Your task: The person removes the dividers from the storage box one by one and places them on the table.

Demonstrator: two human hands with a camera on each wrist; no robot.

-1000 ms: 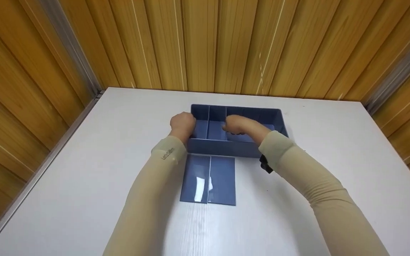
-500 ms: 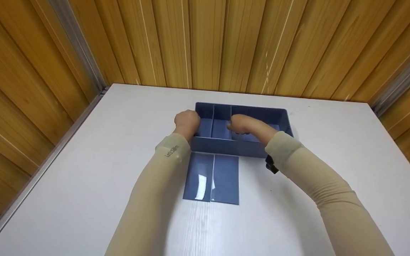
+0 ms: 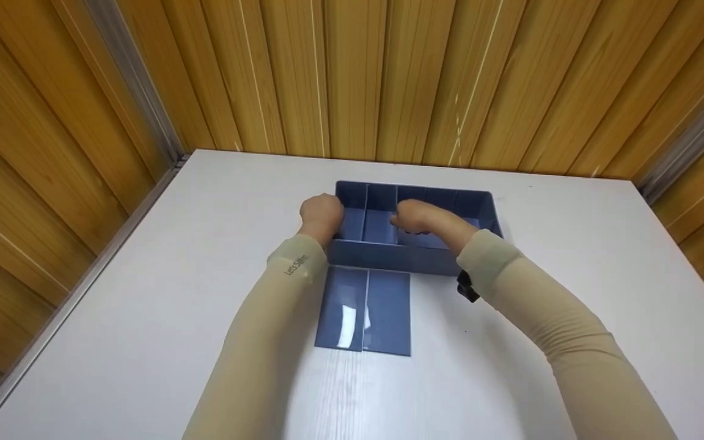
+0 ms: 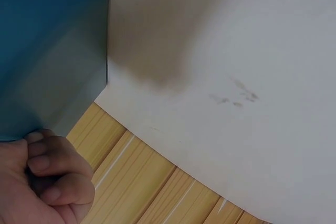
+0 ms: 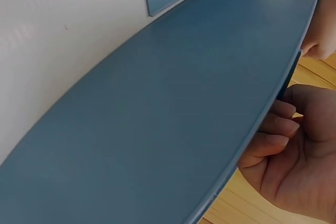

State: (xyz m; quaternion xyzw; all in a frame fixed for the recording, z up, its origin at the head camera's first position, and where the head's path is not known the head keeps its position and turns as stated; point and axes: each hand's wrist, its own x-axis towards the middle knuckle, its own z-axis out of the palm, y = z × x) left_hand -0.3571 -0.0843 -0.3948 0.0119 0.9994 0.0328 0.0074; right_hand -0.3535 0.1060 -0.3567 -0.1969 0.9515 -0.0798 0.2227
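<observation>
A blue compartment box (image 3: 401, 259) lies lengthwise across the white table, with upright dividers inside. My left hand (image 3: 321, 214) grips its left end; in the left wrist view the fingers (image 4: 58, 156) curl against the outer wall at the rim. Over the middle of the box is my right hand (image 3: 419, 216), right at a divider. In the right wrist view its thumb and index finger pinch the edge of that divider (image 5: 291, 74), which shows above the front rim. Two flat blue panels (image 3: 340, 318) lie side by side on the table before the box.
The white table (image 3: 144, 293) extends on both sides of the box. Behind it stands a wood-patterned wall (image 3: 352, 79), with more panelling left and right. Metal posts (image 3: 138, 79) run up the corners.
The head view has shifted slightly, moving the scene a little to the right. Both hands keep their places at the box, and the two flat panels lie as before.
</observation>
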